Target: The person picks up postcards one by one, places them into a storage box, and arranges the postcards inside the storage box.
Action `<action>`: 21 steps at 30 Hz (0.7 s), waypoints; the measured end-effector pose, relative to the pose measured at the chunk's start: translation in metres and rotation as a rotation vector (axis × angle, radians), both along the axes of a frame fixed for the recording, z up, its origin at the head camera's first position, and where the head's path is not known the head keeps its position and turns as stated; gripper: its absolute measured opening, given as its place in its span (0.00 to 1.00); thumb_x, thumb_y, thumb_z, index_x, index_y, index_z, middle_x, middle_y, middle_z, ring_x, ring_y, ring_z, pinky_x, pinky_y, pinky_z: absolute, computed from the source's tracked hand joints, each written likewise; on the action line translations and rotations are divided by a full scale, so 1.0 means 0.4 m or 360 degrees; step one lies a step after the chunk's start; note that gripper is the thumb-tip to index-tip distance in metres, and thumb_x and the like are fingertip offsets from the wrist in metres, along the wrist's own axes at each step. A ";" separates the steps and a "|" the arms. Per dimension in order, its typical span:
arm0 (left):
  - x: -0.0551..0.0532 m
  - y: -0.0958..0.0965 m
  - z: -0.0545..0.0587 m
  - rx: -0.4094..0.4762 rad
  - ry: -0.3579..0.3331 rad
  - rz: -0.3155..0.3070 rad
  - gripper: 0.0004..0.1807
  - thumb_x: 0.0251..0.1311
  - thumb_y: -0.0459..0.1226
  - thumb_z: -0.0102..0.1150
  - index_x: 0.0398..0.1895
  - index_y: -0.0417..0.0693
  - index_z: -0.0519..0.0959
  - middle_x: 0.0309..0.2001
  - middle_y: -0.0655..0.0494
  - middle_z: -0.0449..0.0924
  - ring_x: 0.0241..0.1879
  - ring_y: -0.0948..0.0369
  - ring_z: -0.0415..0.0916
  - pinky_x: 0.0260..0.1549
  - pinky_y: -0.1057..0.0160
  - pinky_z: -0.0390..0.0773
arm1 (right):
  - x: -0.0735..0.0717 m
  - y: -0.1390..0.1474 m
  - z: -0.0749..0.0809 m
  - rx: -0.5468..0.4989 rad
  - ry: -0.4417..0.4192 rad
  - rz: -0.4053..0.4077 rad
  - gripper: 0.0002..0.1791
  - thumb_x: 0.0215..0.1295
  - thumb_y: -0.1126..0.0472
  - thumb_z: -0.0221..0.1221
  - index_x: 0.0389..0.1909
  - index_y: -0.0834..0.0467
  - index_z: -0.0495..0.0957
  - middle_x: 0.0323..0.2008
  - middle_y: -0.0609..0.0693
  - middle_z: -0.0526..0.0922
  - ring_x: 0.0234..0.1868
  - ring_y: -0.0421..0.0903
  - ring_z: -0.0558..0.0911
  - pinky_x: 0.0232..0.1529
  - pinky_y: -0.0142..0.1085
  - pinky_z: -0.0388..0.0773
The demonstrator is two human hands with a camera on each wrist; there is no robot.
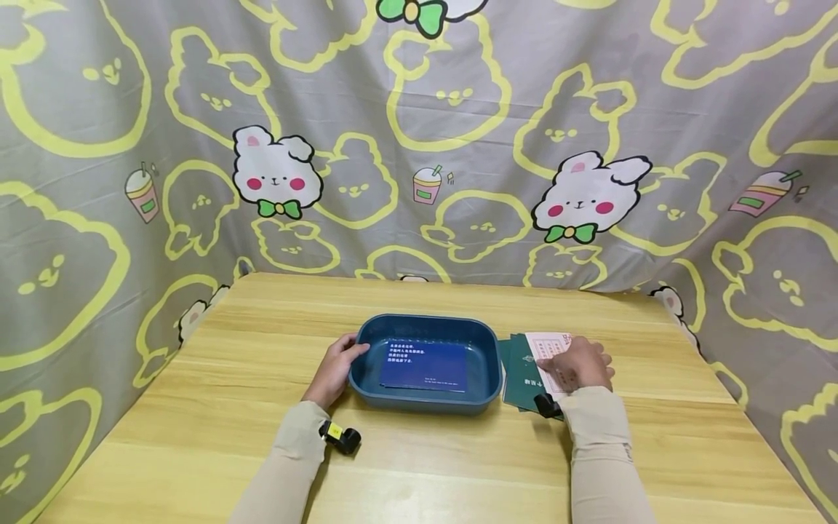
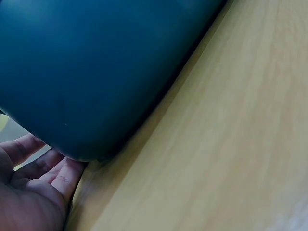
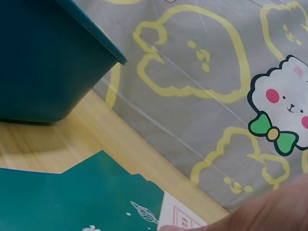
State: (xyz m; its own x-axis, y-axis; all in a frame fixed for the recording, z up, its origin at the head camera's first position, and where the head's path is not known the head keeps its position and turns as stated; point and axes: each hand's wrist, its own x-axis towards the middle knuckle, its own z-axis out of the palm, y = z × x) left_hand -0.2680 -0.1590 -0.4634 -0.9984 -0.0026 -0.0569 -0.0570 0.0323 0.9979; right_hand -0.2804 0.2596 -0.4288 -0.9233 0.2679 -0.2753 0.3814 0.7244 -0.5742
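Observation:
A dark blue plastic basin (image 1: 425,405) stands on the table, with a blue card (image 1: 425,367) printed with white writing lying flat inside. My left hand (image 1: 337,367) holds the basin's left end, the thumb over the rim and the fingers (image 2: 67,178) against the outer wall. To the right of the basin lie green cards (image 1: 520,375), overlapping, with a white card (image 1: 550,346) bearing red print on top. My right hand (image 1: 583,364) grips that white card, its thumb on the face; the other fingertips are partly hidden.
The wooden table (image 1: 432,466) reaches back to a grey curtain (image 1: 366,94) with yellow outlines and white rabbits, which also hangs along both sides. Only a narrow gap parts the basin from the green cards. A small black camera sits on each wrist.

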 end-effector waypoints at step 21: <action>-0.004 0.000 -0.006 0.0002 -0.0016 0.0003 0.21 0.68 0.35 0.51 0.60 0.31 0.69 0.58 0.38 0.67 0.57 0.48 0.65 0.59 0.50 0.66 | -0.006 0.016 -0.014 -0.0184 0.0100 0.0003 0.23 0.47 0.58 0.74 0.30 0.70 0.73 0.22 0.58 0.76 0.20 0.49 0.76 0.20 0.38 0.74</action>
State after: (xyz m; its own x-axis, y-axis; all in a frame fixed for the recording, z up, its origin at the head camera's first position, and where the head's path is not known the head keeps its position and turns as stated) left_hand -0.2695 -0.1591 -0.4656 -0.9977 -0.0043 -0.0670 -0.0671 0.0311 0.9973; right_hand -0.2827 0.2658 -0.4346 -0.9401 0.2359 -0.2460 0.3409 0.6525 -0.6768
